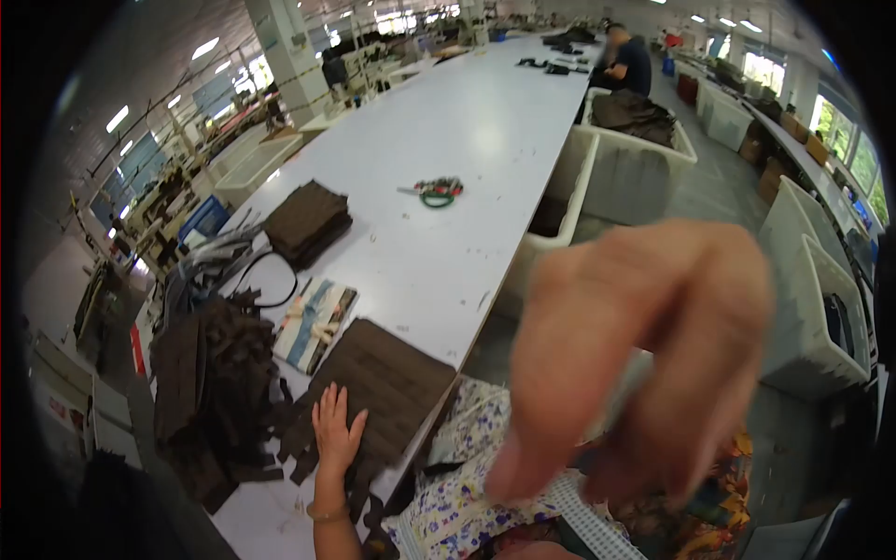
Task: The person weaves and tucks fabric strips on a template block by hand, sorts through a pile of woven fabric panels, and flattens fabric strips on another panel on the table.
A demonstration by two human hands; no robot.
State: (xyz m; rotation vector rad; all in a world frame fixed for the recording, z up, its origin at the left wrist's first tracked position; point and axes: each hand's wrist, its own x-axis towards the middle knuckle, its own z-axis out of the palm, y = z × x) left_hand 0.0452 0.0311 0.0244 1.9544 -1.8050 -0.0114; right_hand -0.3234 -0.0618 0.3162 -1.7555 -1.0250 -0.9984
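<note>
My left hand [338, 427] lies flat with its fingers spread on a stack of dark brown fabric pieces [397, 373] at the near end of the white table. Close to the camera and blurred, my right hand [644, 345] is raised, its fingers bent downward and apart. Nothing shows between them. It hides part of the floor and bins behind it. Left of the stack is a heap of dark brown strips and scraps [210, 383]. A patterned bundle with a blue band [315, 322] sits just beyond my left hand.
The long white table [439, 252] carries another brown fabric stack [308, 222] and green-handled scissors [437, 194]. White bins [686, 154] line its right side. A person in dark clothes [630, 65] sits at the far right. Floral cloth [467, 495] is below me, by the table edge.
</note>
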